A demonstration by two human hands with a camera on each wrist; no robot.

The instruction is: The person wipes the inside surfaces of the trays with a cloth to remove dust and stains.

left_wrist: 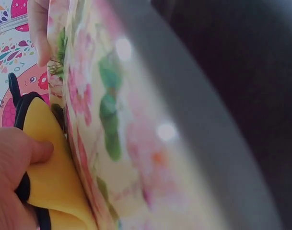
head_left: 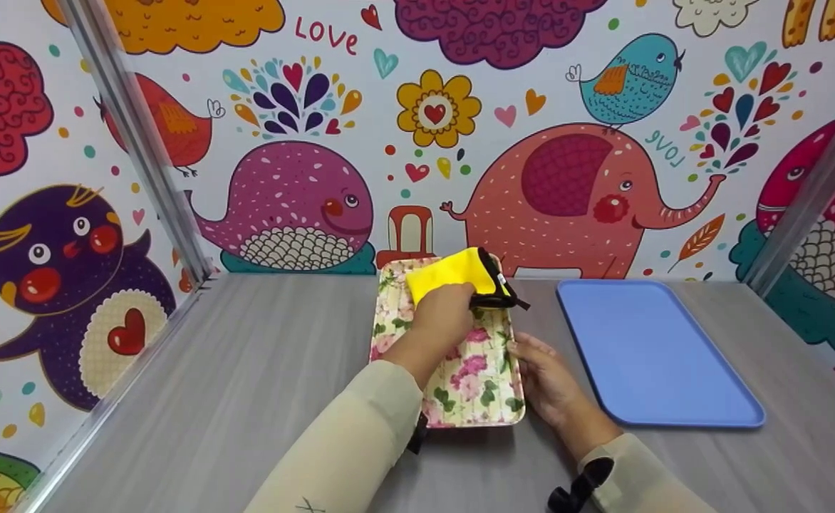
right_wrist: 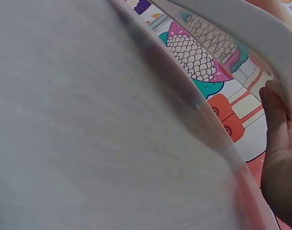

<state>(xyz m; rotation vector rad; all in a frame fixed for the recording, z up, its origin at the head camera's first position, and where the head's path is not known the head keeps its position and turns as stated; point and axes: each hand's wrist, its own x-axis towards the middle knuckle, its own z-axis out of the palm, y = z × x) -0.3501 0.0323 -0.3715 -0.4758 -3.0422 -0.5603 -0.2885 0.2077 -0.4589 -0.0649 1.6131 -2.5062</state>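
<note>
l. grip (head_left: 443,315) pinches yellow pouch (head_left: 450,272) against floral tray (head_left: 470,400); r. grip (head_left: 548,379) holds its edge, prob. to steady it (blue tray (head_left: 663,349) nearby).

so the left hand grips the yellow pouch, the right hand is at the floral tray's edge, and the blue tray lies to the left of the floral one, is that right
Not quite: the blue tray lies to the right of the floral tray, as the head view shows. The rest of your statement holds.
</note>
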